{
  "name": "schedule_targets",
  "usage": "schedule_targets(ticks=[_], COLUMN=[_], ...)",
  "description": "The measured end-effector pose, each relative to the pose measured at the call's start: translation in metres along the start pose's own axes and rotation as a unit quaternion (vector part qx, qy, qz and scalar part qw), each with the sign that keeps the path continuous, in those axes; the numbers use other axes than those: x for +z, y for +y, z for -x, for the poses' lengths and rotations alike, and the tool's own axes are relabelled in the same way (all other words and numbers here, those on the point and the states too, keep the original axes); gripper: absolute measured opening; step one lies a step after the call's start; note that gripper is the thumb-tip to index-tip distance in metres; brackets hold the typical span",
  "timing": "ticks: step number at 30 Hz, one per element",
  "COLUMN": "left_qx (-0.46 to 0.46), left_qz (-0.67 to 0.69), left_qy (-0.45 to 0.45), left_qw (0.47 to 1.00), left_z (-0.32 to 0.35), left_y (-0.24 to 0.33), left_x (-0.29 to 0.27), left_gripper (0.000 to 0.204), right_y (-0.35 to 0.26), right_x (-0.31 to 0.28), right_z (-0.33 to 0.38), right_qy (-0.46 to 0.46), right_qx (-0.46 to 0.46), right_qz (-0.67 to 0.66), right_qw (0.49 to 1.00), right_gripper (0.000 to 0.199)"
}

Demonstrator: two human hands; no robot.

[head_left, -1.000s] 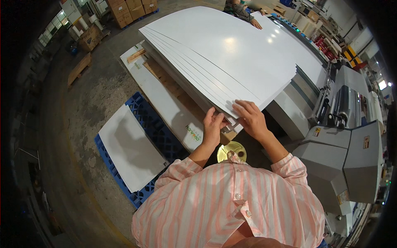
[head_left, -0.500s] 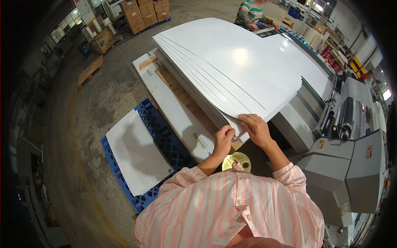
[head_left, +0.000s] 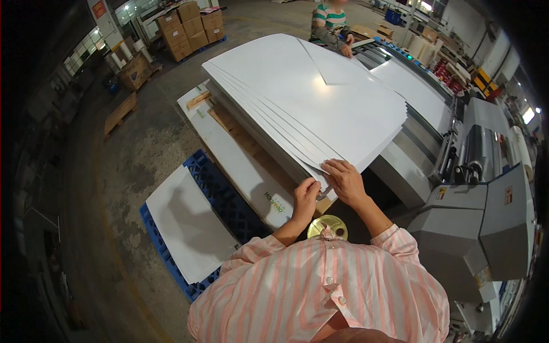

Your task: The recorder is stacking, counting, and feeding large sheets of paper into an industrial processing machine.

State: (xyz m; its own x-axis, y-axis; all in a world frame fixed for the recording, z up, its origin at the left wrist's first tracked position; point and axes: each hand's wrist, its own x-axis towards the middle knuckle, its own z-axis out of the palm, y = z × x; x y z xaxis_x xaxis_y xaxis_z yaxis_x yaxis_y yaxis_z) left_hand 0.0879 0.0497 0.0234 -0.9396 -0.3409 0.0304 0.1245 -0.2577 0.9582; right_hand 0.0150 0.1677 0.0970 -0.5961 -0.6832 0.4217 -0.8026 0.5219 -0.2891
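A tall stack of large white sheets (head_left: 297,97) spreads out ahead of me, its upper sheets fanned in steps along the left edge. At the near corner, my left hand (head_left: 307,197) is closed, thumb and fingers pinching the sheet edges from the left. Just to the right, my right hand (head_left: 345,182) bends its fingers over the same corner and grips the sheets there. The fingertips' undersides are hidden. On the stack's far part, a sheet edge forms a pointed corner, close to a co-worker's hand (head_left: 346,50).
A feeding machine (head_left: 463,228) stands at the right, a white sheet (head_left: 414,86) on its bed. A wrapped pallet load (head_left: 229,160) lies beneath the stack's left side. Left of it, a blue pallet (head_left: 206,171) carries smaller white sheets (head_left: 186,228). A yellow-green round lid (head_left: 327,224) sits below my hands.
A sheet on the right has slid farther onto the machine bed, uncovering a dark strip. The co-worker's arm has shifted left. My hands keep their grip at the corner; the view has turned slightly.
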Motion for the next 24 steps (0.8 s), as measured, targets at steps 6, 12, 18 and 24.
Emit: schedule_targets(ticks=[6, 12, 18, 24], left_qx=[-0.027, -0.039, -0.036, -0.027], left_qz=[0.105, 0.004, 0.067, 0.07], left_qy=[0.024, -0.009, -0.05, -0.053], left_qw=[0.994, 0.999, 0.996, 0.996], left_z=[-0.005, -0.014, -0.008, -0.012], left_y=[0.021, 0.013, 0.006, 0.008], left_x=[0.009, 0.001, 0.007, -0.003], left_gripper=[0.029, 0.036, 0.038, 0.028], right_y=[0.003, 0.022, 0.016, 0.003], right_x=[-0.015, -0.003, -0.011, 0.012], right_z=[0.005, -0.044, -0.013, 0.02], right_qy=[0.013, 0.077, 0.121, 0.052], right_qx=[-0.062, 0.221, -0.028, -0.049], right_qz=[-0.083, -0.377, -0.125, -0.045], right_qw=[0.995, 0.896, 0.984, 0.996], right_gripper=[0.045, 0.038, 0.027, 0.031])
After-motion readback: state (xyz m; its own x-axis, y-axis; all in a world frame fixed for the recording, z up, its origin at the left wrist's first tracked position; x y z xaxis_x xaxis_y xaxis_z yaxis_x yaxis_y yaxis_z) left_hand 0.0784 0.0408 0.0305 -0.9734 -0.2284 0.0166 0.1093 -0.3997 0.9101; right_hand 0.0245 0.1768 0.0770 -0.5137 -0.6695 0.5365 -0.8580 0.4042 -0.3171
